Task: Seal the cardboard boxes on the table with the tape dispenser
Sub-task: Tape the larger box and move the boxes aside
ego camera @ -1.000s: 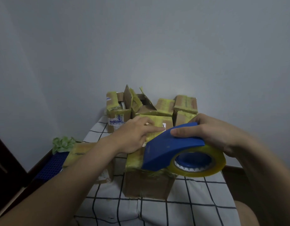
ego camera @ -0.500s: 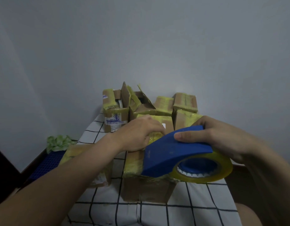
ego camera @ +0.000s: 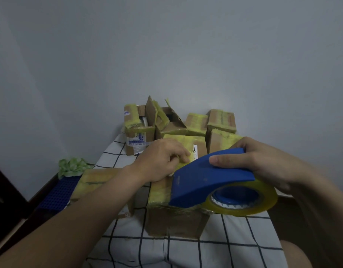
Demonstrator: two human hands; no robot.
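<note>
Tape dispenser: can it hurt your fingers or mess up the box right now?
Maybe. The left hand presses the cardboard box right at the front edge of the tape dispenser, where a cutter usually sits, so fingers could get nicked. The right hand holds it tilted, so the tape might go on wrinkled.

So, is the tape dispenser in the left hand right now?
No, the right hand grips the blue tape dispenser over the box, while the left hand rests on the box top.

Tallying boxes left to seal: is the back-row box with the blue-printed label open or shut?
Open. The labelled box has one flap standing upright, with a gap showing something white inside.
</note>
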